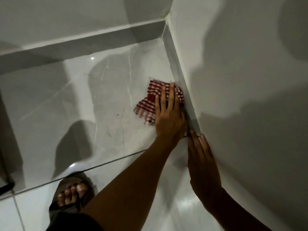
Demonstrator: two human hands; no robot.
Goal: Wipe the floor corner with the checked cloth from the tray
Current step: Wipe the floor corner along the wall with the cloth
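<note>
The red-and-white checked cloth (148, 102) lies crumpled on the glossy grey floor tile, right against the skirting (180, 84) of the right-hand wall. My left hand (168, 114) presses down on it with fingers spread, covering its near right part. My right hand (203, 162) rests flat and open against the right wall (241, 97), just behind the left wrist and holding nothing. The floor corner (164, 38), where the two skirtings meet, is farther up from the cloth. No tray is in view.
My foot in a sandal (73, 192) stands on the floor at the lower left, near a dark tile joint (100, 165). A dark object (6, 185) shows at the left edge. The back wall's skirting (83, 42) runs across the top.
</note>
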